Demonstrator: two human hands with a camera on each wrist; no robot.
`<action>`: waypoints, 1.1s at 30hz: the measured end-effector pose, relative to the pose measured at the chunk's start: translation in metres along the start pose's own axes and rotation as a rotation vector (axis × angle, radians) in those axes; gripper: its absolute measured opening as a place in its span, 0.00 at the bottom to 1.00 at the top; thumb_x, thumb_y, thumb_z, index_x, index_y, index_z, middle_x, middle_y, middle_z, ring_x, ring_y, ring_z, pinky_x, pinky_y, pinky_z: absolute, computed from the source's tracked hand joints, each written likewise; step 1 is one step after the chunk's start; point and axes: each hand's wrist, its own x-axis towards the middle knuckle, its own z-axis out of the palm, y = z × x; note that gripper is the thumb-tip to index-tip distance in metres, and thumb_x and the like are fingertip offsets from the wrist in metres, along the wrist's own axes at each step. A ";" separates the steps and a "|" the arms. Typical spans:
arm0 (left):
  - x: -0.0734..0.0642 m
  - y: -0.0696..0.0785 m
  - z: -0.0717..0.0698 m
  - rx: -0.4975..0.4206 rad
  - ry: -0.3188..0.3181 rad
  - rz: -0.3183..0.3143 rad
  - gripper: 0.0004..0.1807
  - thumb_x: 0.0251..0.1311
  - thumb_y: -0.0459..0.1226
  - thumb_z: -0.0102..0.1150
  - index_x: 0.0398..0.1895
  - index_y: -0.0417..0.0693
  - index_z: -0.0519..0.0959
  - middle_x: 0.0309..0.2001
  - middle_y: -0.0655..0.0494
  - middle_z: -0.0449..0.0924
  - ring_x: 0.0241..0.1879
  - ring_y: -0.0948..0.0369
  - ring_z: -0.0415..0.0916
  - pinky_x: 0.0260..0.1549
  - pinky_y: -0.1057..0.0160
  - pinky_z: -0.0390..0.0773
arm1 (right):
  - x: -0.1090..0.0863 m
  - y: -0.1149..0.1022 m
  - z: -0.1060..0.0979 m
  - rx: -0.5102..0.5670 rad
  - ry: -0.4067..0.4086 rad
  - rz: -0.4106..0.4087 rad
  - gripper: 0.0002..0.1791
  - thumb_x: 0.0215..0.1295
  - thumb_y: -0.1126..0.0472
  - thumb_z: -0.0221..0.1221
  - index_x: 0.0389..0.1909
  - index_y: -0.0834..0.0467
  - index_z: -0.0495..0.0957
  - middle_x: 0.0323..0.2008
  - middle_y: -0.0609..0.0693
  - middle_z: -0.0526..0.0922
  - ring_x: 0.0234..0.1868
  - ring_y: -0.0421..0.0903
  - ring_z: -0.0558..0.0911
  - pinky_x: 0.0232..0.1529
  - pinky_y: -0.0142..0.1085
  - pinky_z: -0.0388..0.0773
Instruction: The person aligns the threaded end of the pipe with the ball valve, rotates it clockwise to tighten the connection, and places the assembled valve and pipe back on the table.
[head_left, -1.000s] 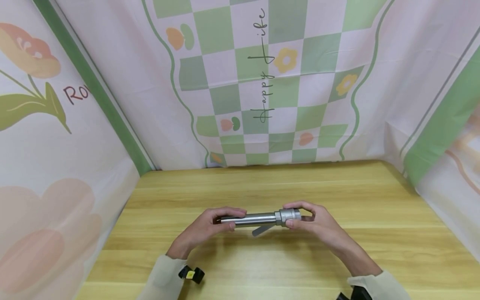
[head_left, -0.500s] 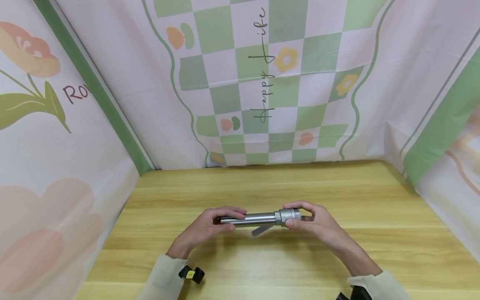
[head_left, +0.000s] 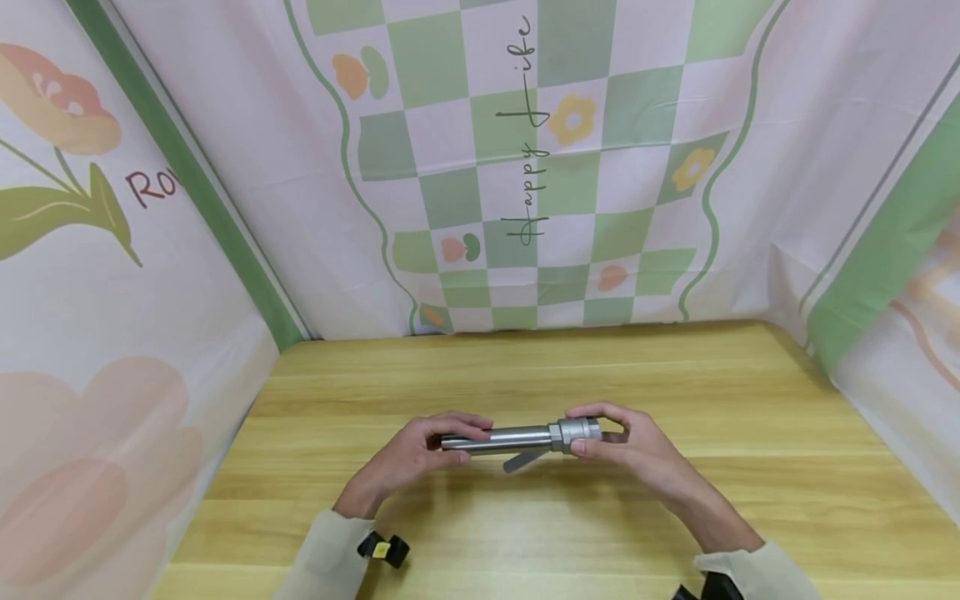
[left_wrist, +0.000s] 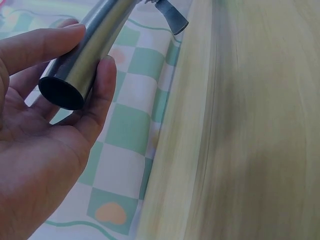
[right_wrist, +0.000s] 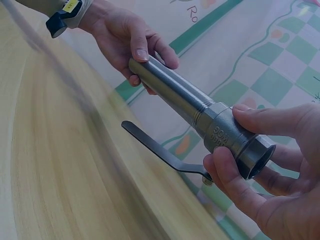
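A shiny steel pipe (head_left: 513, 439) is joined to a steel ball valve (head_left: 576, 433), held roughly level above the table. My left hand (head_left: 408, 454) grips the pipe's free end between thumb and fingers; its hollow opening faces the left wrist view. My right hand (head_left: 637, 442) pinches the valve body, with raised lettering showing in the right wrist view. A flat lever handle (right_wrist: 162, 155) hangs from the valve and runs back alongside the pipe. Some thread shows where the pipe (right_wrist: 172, 85) enters the valve.
The wood-grain table (head_left: 525, 533) lies beneath both hands. A printed curtain (head_left: 510, 192) with green checks stands at the table's back edge, and more cloth hangs at both sides. Each wrist wears a black camera mount, such as the left mount (head_left: 384, 549).
The left fingers have shifted very slightly on the pipe. The right hand and the valve stay where they were.
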 end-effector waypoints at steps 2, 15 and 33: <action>0.000 0.000 0.000 0.005 -0.001 0.007 0.17 0.75 0.36 0.67 0.63 0.41 0.86 0.74 0.46 0.78 0.70 0.67 0.76 0.57 0.69 0.81 | 0.000 0.000 0.000 0.000 0.006 0.009 0.29 0.71 0.62 0.72 0.69 0.67 0.77 0.64 0.69 0.78 0.53 0.51 0.91 0.56 0.42 0.90; -0.001 0.001 0.001 0.046 -0.007 0.031 0.15 0.76 0.36 0.66 0.61 0.41 0.88 0.73 0.46 0.79 0.72 0.63 0.75 0.58 0.65 0.79 | 0.000 0.001 -0.001 0.002 -0.005 0.001 0.29 0.72 0.61 0.72 0.69 0.66 0.78 0.66 0.71 0.77 0.53 0.53 0.90 0.55 0.44 0.90; 0.002 0.001 0.000 -0.022 0.005 -0.105 0.29 0.73 0.30 0.67 0.76 0.46 0.76 0.73 0.43 0.78 0.68 0.35 0.75 0.60 0.66 0.81 | 0.001 0.000 0.000 -0.020 0.005 0.013 0.27 0.72 0.61 0.72 0.68 0.63 0.79 0.64 0.70 0.78 0.53 0.53 0.90 0.56 0.46 0.90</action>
